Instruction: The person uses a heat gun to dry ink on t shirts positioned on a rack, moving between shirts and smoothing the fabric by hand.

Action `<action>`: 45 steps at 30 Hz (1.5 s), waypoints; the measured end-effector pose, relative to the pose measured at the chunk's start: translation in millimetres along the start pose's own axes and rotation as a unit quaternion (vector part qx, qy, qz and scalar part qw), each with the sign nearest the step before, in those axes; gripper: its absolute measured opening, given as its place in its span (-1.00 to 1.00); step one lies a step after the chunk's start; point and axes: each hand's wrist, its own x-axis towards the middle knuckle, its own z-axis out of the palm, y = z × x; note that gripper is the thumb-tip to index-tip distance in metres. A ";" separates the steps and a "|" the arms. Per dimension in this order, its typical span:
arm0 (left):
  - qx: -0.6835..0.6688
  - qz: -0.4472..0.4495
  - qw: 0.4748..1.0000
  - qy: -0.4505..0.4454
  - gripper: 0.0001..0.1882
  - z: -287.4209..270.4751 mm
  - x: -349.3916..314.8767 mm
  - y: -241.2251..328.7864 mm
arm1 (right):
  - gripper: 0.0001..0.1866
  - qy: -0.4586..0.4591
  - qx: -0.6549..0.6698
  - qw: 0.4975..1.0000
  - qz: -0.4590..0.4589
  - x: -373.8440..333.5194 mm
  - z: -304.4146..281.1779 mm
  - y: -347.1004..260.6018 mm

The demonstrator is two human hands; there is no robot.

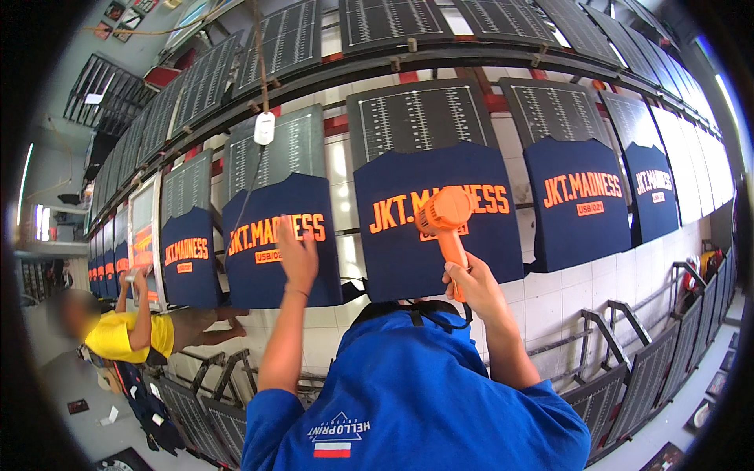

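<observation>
My right hand (pixel 477 284) is wrapped round the handle of an orange hair dryer (pixel 446 212). Its round body covers part of the orange print on a navy fabric piece (pixel 393 255), which is laid over a dark printing board straight ahead. My left hand (pixel 298 257) is raised with fingers stretched upward, holding nothing. It is in front of the lettering on the neighbouring navy fabric piece (pixel 310 202) to the left; whether it touches the cloth I cannot tell. More printed navy pieces (pixel 583 206) lie on the boards to the right.
A white socket block (pixel 265 129) hangs on a cord above the boards. At the left, a person in a yellow shirt (pixel 133 334) holds a framed screen (pixel 146 243) over a board. Another row of dark boards (pixel 393 23) runs behind; metal racks (pixel 640 385) stand at the lower right.
</observation>
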 end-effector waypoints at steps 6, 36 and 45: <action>0.124 -0.146 0.979 0.073 -0.25 -51.7 72.1 -159.7 | -0.62 -0.065 0.152 0.986 0.004 4.8 16.3 11.7; 0.069 -0.287 0.946 0.131 -0.61 -223.7 -103.4 -520.5 | -0.57 0.138 -0.122 0.982 -0.052 79.7 346.1 -18.6; 0.091 -0.403 0.903 0.117 -0.57 -197.5 -138.4 -588.9 | -0.64 0.147 -0.103 0.983 -0.050 81.0 344.4 -9.9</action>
